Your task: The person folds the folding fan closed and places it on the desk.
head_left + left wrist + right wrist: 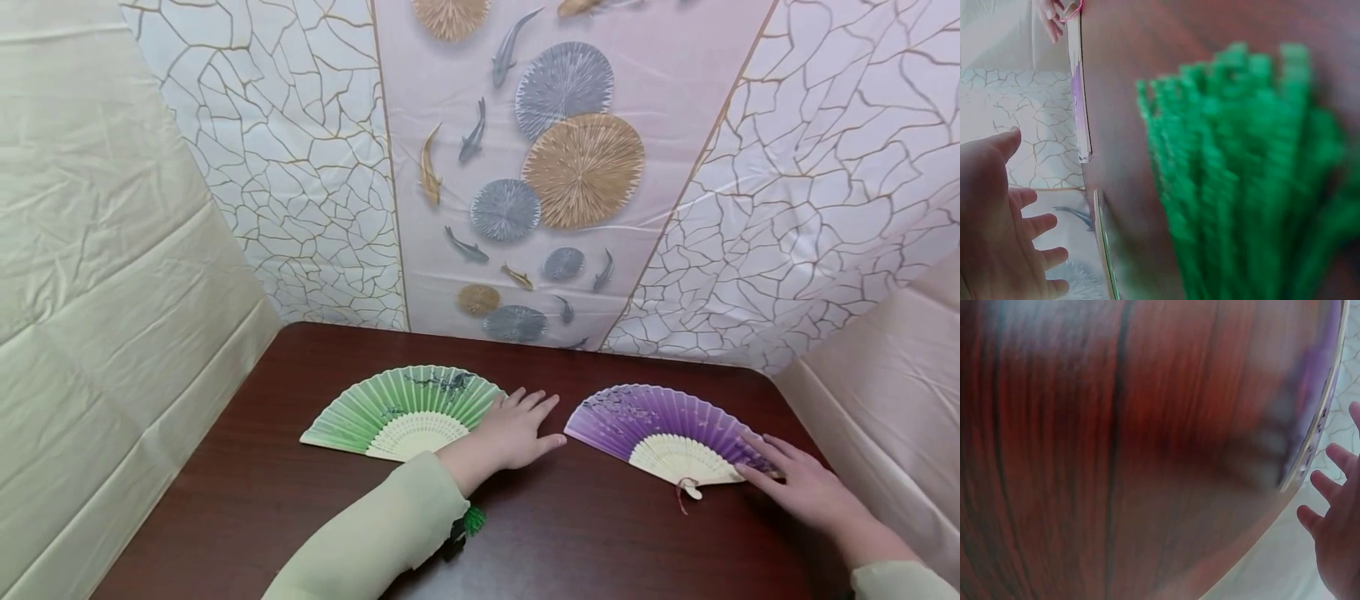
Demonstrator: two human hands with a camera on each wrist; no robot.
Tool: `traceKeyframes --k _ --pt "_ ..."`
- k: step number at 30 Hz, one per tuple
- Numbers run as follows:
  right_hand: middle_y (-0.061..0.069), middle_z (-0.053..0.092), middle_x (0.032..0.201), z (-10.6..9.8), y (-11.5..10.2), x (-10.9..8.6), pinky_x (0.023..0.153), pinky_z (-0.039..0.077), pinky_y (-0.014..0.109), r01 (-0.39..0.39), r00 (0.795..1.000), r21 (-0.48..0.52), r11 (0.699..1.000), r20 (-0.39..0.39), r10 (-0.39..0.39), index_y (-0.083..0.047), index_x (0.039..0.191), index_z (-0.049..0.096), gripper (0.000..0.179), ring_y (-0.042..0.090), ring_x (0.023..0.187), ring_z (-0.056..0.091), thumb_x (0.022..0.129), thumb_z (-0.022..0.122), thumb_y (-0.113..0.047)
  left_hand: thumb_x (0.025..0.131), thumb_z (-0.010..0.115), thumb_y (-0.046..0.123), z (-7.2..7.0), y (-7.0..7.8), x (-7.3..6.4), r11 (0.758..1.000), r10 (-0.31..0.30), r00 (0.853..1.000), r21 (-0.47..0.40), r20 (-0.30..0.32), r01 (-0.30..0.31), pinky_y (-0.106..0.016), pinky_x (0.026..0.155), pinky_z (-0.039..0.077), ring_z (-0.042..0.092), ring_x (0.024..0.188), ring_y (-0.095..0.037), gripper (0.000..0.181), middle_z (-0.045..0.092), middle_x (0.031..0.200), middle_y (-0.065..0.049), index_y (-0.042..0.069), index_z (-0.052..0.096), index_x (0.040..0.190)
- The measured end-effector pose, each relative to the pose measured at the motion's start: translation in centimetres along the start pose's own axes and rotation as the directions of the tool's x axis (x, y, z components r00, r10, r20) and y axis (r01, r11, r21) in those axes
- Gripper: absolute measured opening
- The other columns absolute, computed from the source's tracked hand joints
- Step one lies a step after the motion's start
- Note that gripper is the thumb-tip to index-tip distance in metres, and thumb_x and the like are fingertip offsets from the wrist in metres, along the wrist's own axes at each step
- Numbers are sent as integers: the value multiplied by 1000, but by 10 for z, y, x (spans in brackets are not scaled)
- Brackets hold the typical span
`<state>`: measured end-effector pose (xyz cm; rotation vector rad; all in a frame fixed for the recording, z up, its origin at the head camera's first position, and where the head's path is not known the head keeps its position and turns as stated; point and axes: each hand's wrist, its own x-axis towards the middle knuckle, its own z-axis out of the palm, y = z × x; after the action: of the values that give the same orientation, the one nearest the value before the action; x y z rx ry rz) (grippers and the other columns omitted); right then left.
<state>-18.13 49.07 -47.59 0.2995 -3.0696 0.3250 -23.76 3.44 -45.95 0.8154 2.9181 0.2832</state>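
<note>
Two spread folding fans lie on the dark table in the head view. My left hand [513, 429], fingers extended and apart, is over the right end of the green fan [352, 417]. At the right end of the purple fan [667, 421], my right hand [806, 492] has its fingers over the fan's edge; contact is hard to tell. Both hands appear with loose, separate fingers in their wrist views, left hand [991, 225] and right hand [1338, 531]. A green tassel [1241, 181] fills much of the left wrist view, and shows below my left sleeve in the head view.
The dark reddish-brown table [600, 533] ends at a patterned cloth backdrop [510, 167]. Pale cloth walls [97, 333] stand at both sides. A thin red cord [681, 493] hangs at the purple fan's pivot.
</note>
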Motion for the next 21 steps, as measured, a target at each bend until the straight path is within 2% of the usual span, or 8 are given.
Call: traceKeyframes --k 9,21 --pt "37 36 142 4 7 -5 88 33 78 -35 999 58 998 18 34 -5 151 38 68 64 122 35 99 54 -45 98 34 69 5 12 22 999 -42 997 8 63 42 -53 120 18 23 149 -28 72 27 162 6 32 23 159" --pt "44 32 140 4 10 -6 87 33 80 -71 997 46 996 43 69 -4 151 35 68 69 119 34 100 53 -45 96 39 69 10 20 43 992 -125 982 -5 141 127 -50 120 16 22 149 -26 71 28 161 9 35 25 157"
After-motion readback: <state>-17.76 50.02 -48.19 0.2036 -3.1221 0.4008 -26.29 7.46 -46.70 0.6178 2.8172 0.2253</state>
